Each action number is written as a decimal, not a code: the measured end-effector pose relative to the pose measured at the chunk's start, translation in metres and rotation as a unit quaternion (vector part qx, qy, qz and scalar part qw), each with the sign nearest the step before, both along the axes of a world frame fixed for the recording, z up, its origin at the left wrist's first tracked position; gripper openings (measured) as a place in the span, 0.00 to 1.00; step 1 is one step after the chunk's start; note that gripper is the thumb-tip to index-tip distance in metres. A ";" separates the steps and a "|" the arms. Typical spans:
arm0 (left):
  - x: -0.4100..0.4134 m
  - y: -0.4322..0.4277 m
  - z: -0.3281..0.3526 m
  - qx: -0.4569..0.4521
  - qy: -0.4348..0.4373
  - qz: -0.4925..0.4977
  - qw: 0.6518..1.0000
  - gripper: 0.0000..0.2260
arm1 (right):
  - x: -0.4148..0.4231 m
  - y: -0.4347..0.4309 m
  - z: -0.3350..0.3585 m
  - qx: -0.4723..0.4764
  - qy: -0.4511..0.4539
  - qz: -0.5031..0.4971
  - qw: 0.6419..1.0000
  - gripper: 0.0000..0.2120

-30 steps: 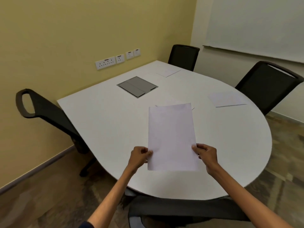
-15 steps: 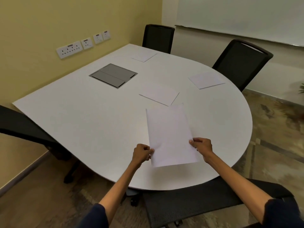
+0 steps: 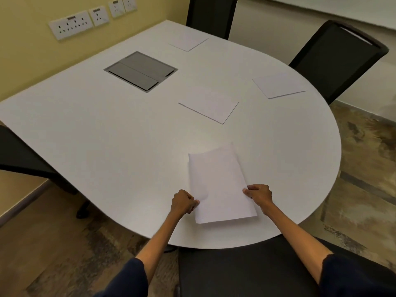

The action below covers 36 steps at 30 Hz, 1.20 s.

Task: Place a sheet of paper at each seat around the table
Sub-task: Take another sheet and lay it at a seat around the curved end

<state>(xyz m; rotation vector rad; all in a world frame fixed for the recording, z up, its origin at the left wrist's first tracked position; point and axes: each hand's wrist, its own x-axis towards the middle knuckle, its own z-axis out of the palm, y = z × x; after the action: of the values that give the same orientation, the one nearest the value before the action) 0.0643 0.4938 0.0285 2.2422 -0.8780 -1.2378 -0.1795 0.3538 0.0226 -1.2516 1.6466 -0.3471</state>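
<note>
Sheet in hand (image 3: 220, 185), lowered over the last second from above the table (image 3: 107, 136) to its near curved edge, before the near chair (image 3: 246, 269); its far end bows and seems to touch the top. My left hand (image 3: 184, 202) and right hand (image 3: 259, 195) each pinch a long side. With the far sheet (image 3: 188, 42) and right-edge sheet (image 3: 278, 85) already placed and a middle sheet (image 3: 210, 108) waiting, this seat is nearly served.

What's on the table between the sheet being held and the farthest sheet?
One more loose sheet lies flat on the table, roughly midway between the held sheet and the farthest sheet; the head view shows it.
</note>
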 end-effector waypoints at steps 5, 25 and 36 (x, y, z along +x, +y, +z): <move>0.002 0.000 -0.011 0.018 -0.027 0.008 0.999 0.12 | 0.002 -0.003 -0.013 0.014 0.035 0.034 0.999 0.19; -0.004 -0.001 -0.033 0.060 -0.140 -0.033 0.988 0.22 | -0.003 0.003 -0.027 -0.033 0.155 0.149 0.976 0.23; 0.015 -0.020 -0.047 -0.037 -0.251 -0.291 0.922 0.55 | 0.016 -0.021 -0.026 -0.145 0.270 0.452 0.838 0.59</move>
<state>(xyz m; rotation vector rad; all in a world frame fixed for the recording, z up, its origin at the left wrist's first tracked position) 0.0792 0.4737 -0.0189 2.3535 -1.8567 -0.8065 -0.1634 0.3325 -0.0034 -2.3499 1.2429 0.4026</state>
